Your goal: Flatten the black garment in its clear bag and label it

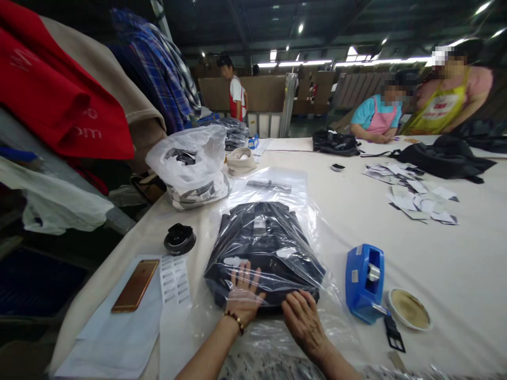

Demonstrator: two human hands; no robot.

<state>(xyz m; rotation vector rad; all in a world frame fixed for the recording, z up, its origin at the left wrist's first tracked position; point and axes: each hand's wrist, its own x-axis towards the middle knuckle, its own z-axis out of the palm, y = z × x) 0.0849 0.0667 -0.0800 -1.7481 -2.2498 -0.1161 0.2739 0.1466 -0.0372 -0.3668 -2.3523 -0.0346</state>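
A black backpack (259, 240) lies flat on the table inside a clear plastic bag (285, 184), whose far end spreads out beyond it. My left hand (244, 298) rests on the near part of the wrapped backpack with its fingers spread and stretched out. It wears a beaded bracelet on the wrist. At the near right edge of the backpack, my right hand (303, 316) has its fingers curled and close together, gripping the plastic bag there. The thumb and fingertips of that hand are partly hidden.
To the right stand a blue tape dispenser (364, 285), a round dish (410, 309) and a black buckle (395, 333). A phone (135, 286), barcode labels (175, 279) and a black tape roll (179, 239) lie left. Paper tags (415, 192) and two co-workers are beyond.
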